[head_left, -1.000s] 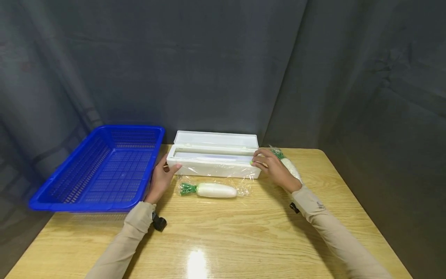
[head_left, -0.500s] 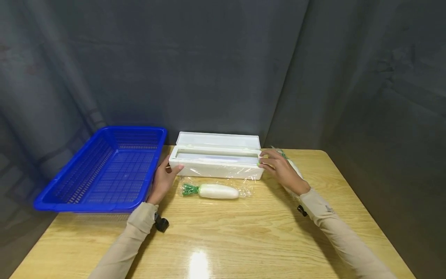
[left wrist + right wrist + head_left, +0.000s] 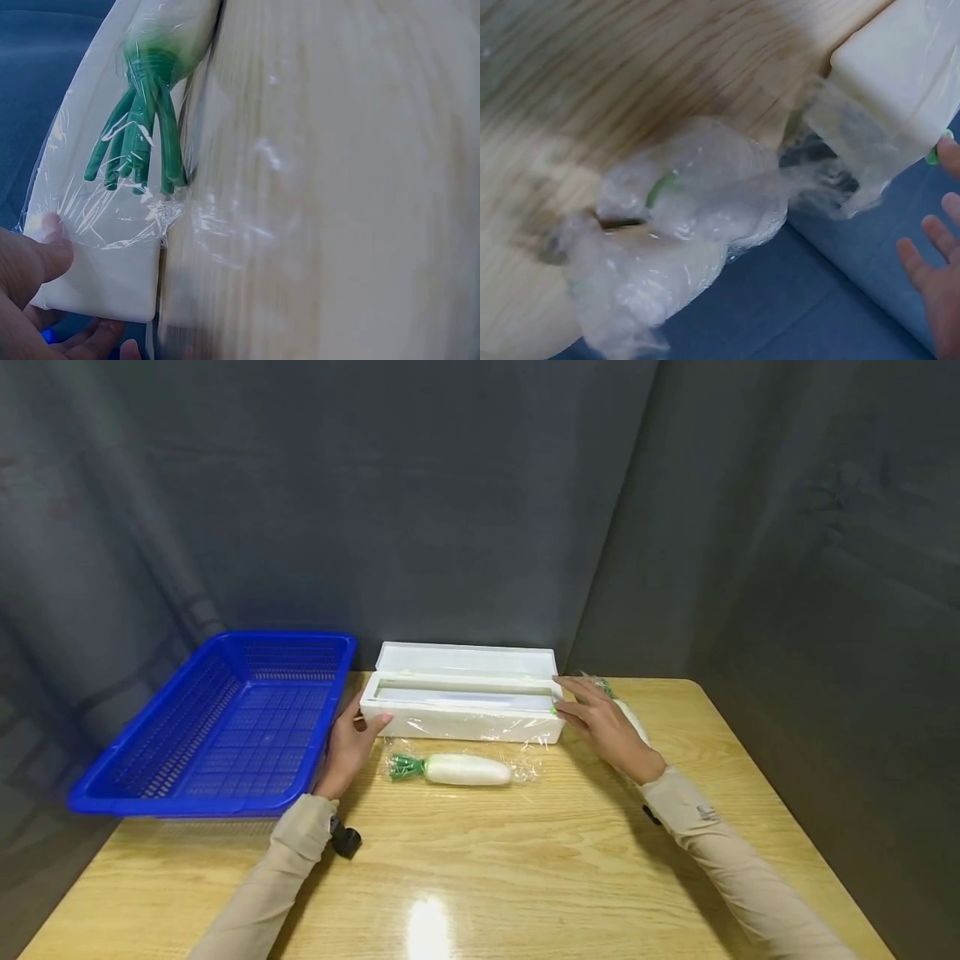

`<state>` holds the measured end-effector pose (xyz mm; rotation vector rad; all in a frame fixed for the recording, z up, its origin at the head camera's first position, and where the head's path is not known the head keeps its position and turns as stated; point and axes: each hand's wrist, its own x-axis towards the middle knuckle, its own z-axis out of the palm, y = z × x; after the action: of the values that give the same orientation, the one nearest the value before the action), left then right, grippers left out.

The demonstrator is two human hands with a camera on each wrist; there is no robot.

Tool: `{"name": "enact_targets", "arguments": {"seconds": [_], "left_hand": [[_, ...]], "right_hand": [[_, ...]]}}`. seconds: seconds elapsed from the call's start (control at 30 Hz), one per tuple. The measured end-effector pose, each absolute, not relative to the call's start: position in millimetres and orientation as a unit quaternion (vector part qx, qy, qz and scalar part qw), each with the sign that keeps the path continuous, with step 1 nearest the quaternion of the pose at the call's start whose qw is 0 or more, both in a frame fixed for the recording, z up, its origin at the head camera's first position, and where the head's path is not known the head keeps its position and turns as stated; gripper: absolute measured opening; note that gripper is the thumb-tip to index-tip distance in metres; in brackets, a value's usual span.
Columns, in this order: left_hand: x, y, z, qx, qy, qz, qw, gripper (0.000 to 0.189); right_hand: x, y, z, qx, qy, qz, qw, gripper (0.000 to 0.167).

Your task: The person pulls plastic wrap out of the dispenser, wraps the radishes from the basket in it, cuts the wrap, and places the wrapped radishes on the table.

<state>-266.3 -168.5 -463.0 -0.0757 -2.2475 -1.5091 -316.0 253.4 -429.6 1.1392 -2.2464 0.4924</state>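
In the head view a long white cling film dispenser (image 3: 465, 722) stands at the back of the table, its lid raised and clear film hanging over its front. My left hand (image 3: 348, 752) grips its left end, thumb on the front face. My right hand (image 3: 609, 733) is at the right end. In the right wrist view one digit touches a small green piece (image 3: 932, 155) on the dispenser's edge, and the other fingers are spread off it. In front lies a white radish (image 3: 467, 770) with green stems (image 3: 139, 135), clear film around it.
A blue plastic basket (image 3: 303, 768) stands left of the dispenser. Partly behind my right hand lies another radish (image 3: 632, 720); the right wrist view shows film-wrapped bundles (image 3: 705, 184) there. A grey curtain (image 3: 450, 510) hangs behind the wooden table (image 3: 480, 860).
My right hand has moved right along the dispenser's front edge to its end, the green piece with it. Its fingers have straightened. The left hand keeps its grip.
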Motion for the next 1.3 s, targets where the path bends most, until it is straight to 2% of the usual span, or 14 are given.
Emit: {"name": "enact_targets", "arguments": {"seconds": [0.23,0.47,0.67,0.77,0.9,1.17,1.23,1.3], "left_hand": [[-263.5,-168.7,-461.5,-0.015,-0.823,-0.531,0.203,0.058],[-263.0,-167.9,-456.4,0.011,-0.835,-0.525,0.165,0.06],[-254.9,-164.3,-451.5,0.041,-0.837,-0.522,0.158,0.065],[-249.5,-155.6,-446.0,0.058,-0.835,-0.519,0.171,0.07],[-239.9,-139.6,-441.1,0.05,-0.843,-0.49,0.217,0.074],[-215.4,-118.9,-441.6,-0.096,-0.873,-0.347,0.329,0.057],[-209.0,-115.9,-441.5,-0.129,-0.876,-0.319,0.338,0.055],[-203.1,-112.7,-440.5,-0.162,-0.879,-0.308,0.326,0.051]], "right_hand": [[-311.3,238.5,-426.2,0.45,-0.837,0.142,0.276,0.044],[-307.7,224.8,-424.7,0.473,-0.819,0.134,0.296,0.042],[-307.5,217.1,-431.1,0.479,-0.817,0.128,0.296,0.043],[-306.0,212.3,-431.9,0.482,-0.812,0.133,0.303,0.042],[-304.0,204.1,-433.4,0.487,-0.806,0.146,0.303,0.04],[-289.7,190.0,-434.1,0.499,-0.81,0.146,0.272,0.041],[-284.1,187.4,-434.2,0.502,-0.809,0.147,0.268,0.04],[-278.9,183.9,-434.9,0.508,-0.805,0.147,0.269,0.038]]}}
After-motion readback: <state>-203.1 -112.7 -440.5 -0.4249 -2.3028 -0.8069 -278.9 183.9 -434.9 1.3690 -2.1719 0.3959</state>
